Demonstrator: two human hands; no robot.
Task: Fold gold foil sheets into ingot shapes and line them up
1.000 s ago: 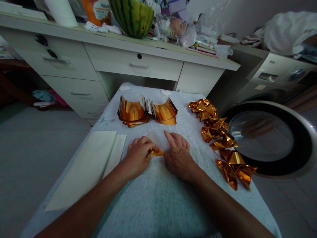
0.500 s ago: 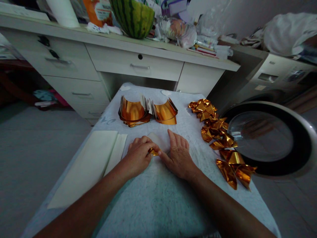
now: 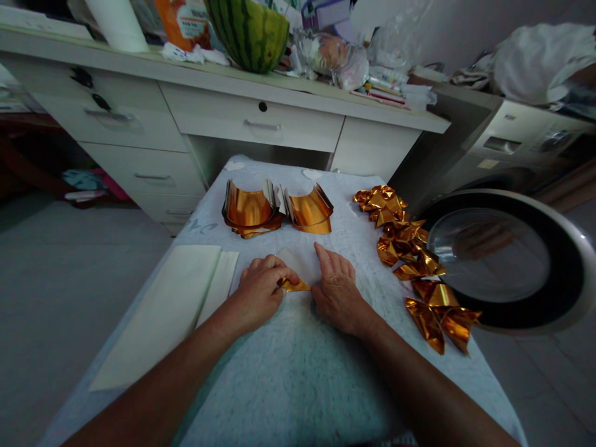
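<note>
A partly folded sheet of gold foil paper (image 3: 297, 286) lies on the cloth, its pale back showing behind a narrow gold fold. My left hand (image 3: 263, 288) has its fingers curled over the left end of that fold and pinches it. Just to the right, my right hand (image 3: 338, 288) lies flat over the sheet's right side with fingers stretched out, its thumb by the tip of the gold fold. Beyond both hands sit two curved stacks of gold foil sheets (image 3: 251, 208). Along the right, several folded gold foil pieces (image 3: 410, 245) form a row.
White folded paper (image 3: 162, 310) lies left on the cloth-covered table (image 3: 298, 385). Behind stands a white desk (image 3: 261, 124) bearing half a watermelon (image 3: 251, 34) and clutter. An open round washing machine door (image 3: 488, 261) adjoins the table's right edge.
The right thumb has slid right, away from the left fingers, and more of the gold fold shows between the hands. My left hand stays almost in place.
</note>
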